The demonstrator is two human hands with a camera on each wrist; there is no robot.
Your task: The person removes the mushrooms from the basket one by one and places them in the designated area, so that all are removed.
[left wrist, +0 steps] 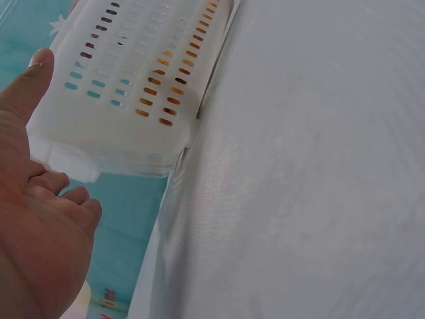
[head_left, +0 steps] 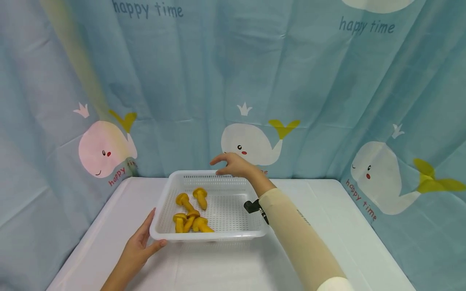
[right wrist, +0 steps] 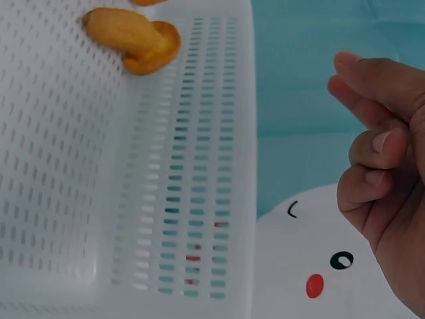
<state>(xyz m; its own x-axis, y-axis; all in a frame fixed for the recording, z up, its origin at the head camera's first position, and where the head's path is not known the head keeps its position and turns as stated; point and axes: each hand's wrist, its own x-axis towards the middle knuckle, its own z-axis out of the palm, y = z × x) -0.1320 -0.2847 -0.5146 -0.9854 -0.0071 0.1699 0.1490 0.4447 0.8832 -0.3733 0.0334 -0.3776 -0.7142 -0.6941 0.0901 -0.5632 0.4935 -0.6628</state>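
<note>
A white perforated plastic basket (head_left: 233,233) with several yellow-orange mushrooms (head_left: 200,198) in its left part is in front of me. At its near left corner is my left hand (head_left: 135,247), fingers along the left side and thumb by the front rim. In the left wrist view that thumb overlaps the perforated basket wall (left wrist: 109,126). My right hand (head_left: 234,165) reaches over the far rim, its fingers loosely bent and holding nothing. The right wrist view shows this hand (right wrist: 388,139) apart from the basket rim (right wrist: 247,133), with one mushroom (right wrist: 133,38) inside the basket.
The basket is over a white-covered table (head_left: 306,242). A blue curtain (head_left: 174,101) printed with whales surrounds the table at the back and sides. A black strap mount (head_left: 252,206) sits on my right wrist, overlapping the basket's right side.
</note>
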